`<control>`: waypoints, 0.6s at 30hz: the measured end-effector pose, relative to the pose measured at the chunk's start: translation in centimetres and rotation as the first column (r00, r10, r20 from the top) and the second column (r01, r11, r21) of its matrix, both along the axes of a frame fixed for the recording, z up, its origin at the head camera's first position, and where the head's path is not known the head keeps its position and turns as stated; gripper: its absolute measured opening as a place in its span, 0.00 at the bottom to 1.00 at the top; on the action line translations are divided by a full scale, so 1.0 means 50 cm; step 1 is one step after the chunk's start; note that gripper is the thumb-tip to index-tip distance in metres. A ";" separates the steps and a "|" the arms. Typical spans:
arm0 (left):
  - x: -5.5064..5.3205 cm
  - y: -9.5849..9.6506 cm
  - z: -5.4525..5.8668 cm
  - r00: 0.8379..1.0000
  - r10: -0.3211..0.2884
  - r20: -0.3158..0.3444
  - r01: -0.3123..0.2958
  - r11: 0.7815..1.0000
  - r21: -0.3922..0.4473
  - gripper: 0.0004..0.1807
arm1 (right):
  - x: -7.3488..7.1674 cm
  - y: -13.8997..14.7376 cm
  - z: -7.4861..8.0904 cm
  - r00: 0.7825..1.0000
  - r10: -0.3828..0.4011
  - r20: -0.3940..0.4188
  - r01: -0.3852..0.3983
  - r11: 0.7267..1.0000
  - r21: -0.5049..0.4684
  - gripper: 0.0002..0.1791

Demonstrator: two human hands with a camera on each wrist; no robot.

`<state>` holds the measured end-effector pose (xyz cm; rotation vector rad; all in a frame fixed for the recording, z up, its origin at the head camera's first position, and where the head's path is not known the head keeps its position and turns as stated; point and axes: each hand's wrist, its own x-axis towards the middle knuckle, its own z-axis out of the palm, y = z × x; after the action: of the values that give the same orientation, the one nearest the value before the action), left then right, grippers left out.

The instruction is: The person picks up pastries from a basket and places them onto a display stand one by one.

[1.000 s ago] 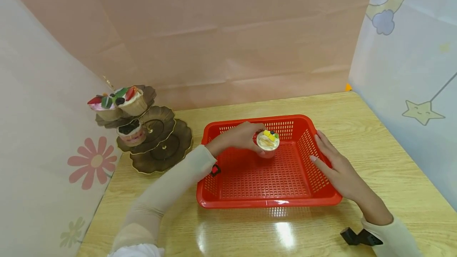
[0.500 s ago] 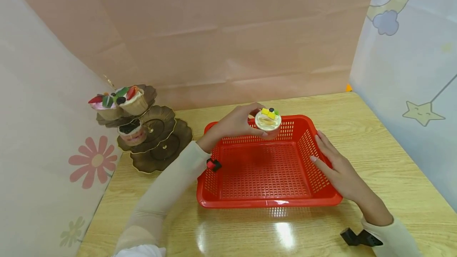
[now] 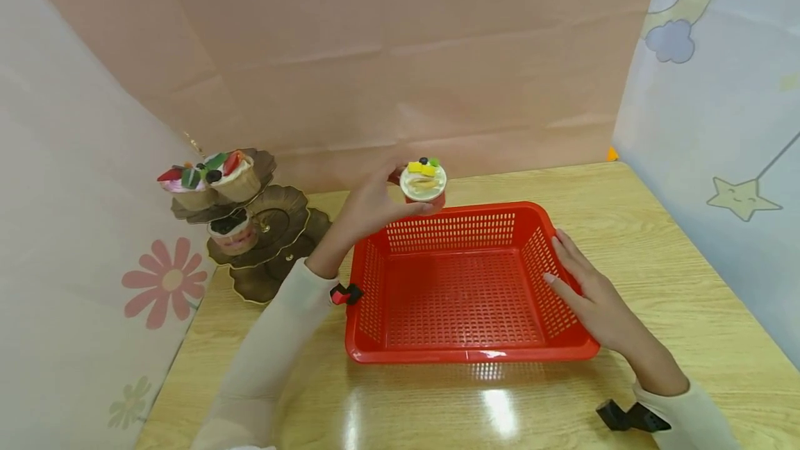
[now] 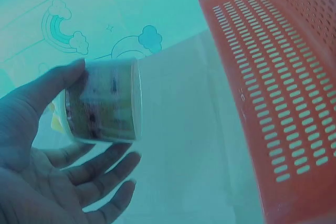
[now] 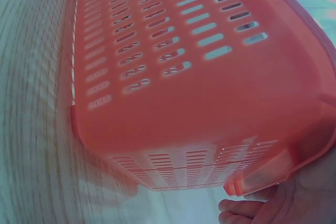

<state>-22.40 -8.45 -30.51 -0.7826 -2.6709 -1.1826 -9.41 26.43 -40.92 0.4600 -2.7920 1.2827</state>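
In the head view my left hand (image 3: 367,205) holds a small clear dessert cup (image 3: 423,189) topped with cream, yellow fruit cubes, a dark berry and a green leaf. The cup is upright, over the back left rim of a red plastic basket (image 3: 462,356). In the left wrist view, the thumb lies on one side of the cup (image 4: 105,100) and the fingers on the other. My right hand (image 3: 590,297) grips the basket's right rim, thumb over the inner side and fingers outside. No items show inside the basket.
A brown three-tier stand (image 3: 284,214) with gold edges is at the left. On its top tier sit a pink-creamed cupcake (image 3: 187,193) and a white-creamed cupcake (image 3: 240,182). A dark-topped dessert cup (image 3: 232,236) stands on the middle tier. A draped backdrop rises behind the wooden table (image 3: 662,283).
My left hand has lifted the dessert cup out of the basket and carried it up and to the left, over the back rim. My right hand has stayed on the basket.
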 end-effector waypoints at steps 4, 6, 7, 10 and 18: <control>0.018 -0.020 0.002 0.993 0.116 -0.030 -0.117 0.993 -0.023 0.40 | 0.001 0.001 0.001 1.000 0.005 0.006 -0.005 1.000 -0.012 0.36; 0.025 -0.030 0.000 0.989 0.148 -0.028 -0.148 0.989 -0.016 0.40 | 0.001 0.002 0.002 1.000 0.008 0.008 -0.008 1.000 -0.019 0.36; 0.029 -0.035 -0.003 0.987 0.158 -0.029 -0.158 0.987 -0.007 0.39 | 0.001 0.003 0.002 1.000 0.010 0.010 -0.009 1.000 -0.022 0.36; 0.039 -0.053 -0.013 0.984 0.175 -0.026 -0.174 0.984 0.036 0.37 | 0.000 0.004 0.000 1.000 0.013 0.012 -0.012 1.000 -0.020 0.36; 0.060 -0.104 -0.031 0.971 0.239 0.007 -0.239 0.967 0.094 0.39 | -0.001 0.006 0.000 1.000 0.019 0.012 -0.018 1.000 -0.021 0.36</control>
<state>-19.42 -13.63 -32.04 -0.4329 -2.5927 -1.2305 -9.45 26.72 -40.92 0.4797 -2.7875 1.3218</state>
